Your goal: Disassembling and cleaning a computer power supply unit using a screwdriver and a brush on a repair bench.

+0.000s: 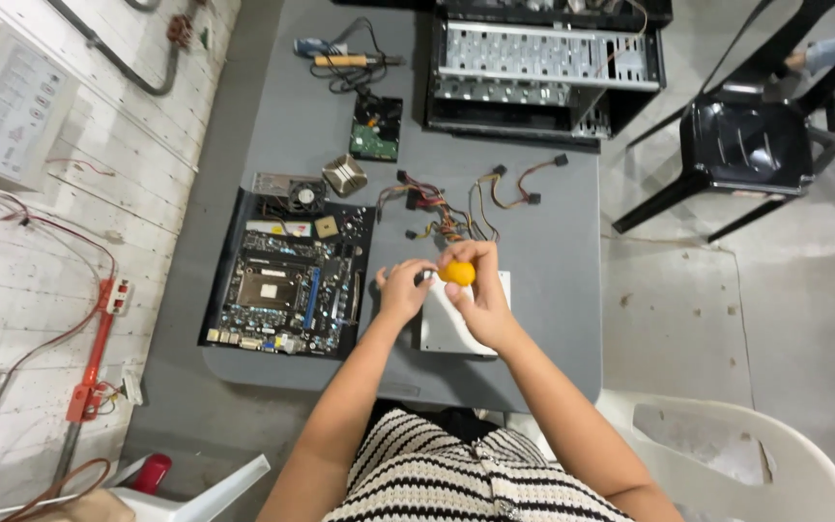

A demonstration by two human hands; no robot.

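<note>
Along the left of your frame runs a white-painted brick wall (31,280) strung with red wires and a grey pipe. At centre you have a grey table (553,242). Right of it lies bare concrete floor (785,319), with a black chair (746,145) upper right and a white plastic chair (727,445) lower right.

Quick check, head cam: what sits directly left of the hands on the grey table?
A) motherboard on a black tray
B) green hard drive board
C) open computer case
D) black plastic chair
A: the motherboard lies on its black tray at the table's left edge, beside the left hand; the right hand grips an orange-handled tool over a silver metal box.
</note>
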